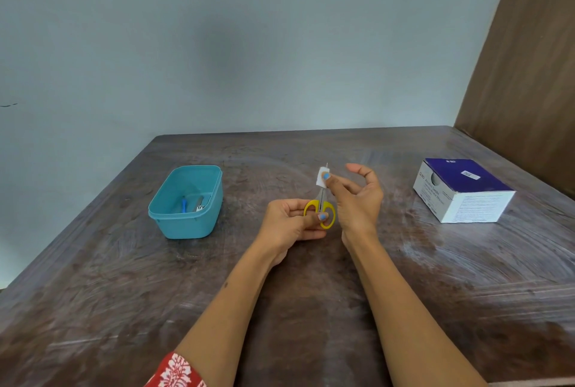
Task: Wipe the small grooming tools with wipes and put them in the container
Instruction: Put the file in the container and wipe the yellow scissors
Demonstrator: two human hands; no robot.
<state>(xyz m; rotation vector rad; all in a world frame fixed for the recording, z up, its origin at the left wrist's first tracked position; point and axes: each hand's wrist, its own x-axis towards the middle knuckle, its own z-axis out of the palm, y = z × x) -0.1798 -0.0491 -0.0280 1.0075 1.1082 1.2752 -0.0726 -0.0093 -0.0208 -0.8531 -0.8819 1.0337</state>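
Observation:
Small scissors [322, 201] with yellow handles point away from me above the middle of the table. My left hand [291, 226] grips the yellow handles. My right hand [357, 197] pinches a small white wipe [321, 180] around the blades near the tip, with its other fingers spread. A teal plastic container [186, 218] stands to the left, open, with a blue-handled tool [184, 203] and another small item inside.
A blue and white box of wipes [460, 190] sits at the right of the dark wooden table [311, 309]. A brown wooden panel [529, 75] rises at the far right, and a pale wall stands behind the table.

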